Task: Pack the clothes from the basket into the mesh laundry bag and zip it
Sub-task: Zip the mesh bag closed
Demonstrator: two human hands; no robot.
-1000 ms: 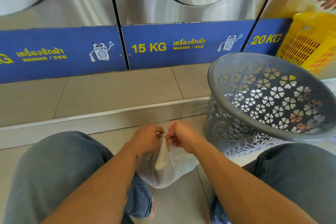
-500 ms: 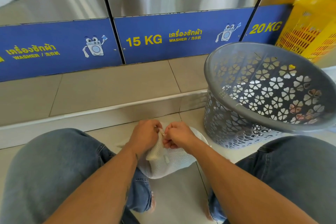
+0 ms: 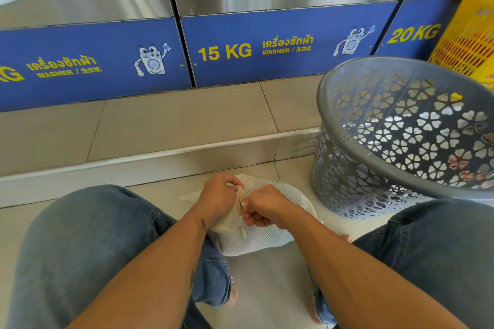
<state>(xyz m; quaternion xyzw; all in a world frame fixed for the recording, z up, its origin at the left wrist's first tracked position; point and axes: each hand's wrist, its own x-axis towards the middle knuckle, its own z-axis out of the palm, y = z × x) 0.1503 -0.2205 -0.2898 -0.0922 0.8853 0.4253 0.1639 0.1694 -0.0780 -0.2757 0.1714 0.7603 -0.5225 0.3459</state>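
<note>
Resting on the tiled floor (image 3: 267,302) between the person's denim-clad knees, the white mesh laundry bag (image 3: 263,235) lies just left of the grey basket (image 3: 374,157), which stands tilted with its rim toward the camera. The left hand (image 3: 219,199) has its fingers (image 3: 234,181) pinched together on the bag's top edge, and the right hand (image 3: 267,204) beside it has its fingers closed on the zipper area, the two hands nearly touching. Beyond the basket, a yellow crate (image 3: 465,43) stands against the blue-panelled washers (image 3: 267,48).

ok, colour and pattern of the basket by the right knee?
Grey basket, flower-shaped cutouts; head view.
</note>
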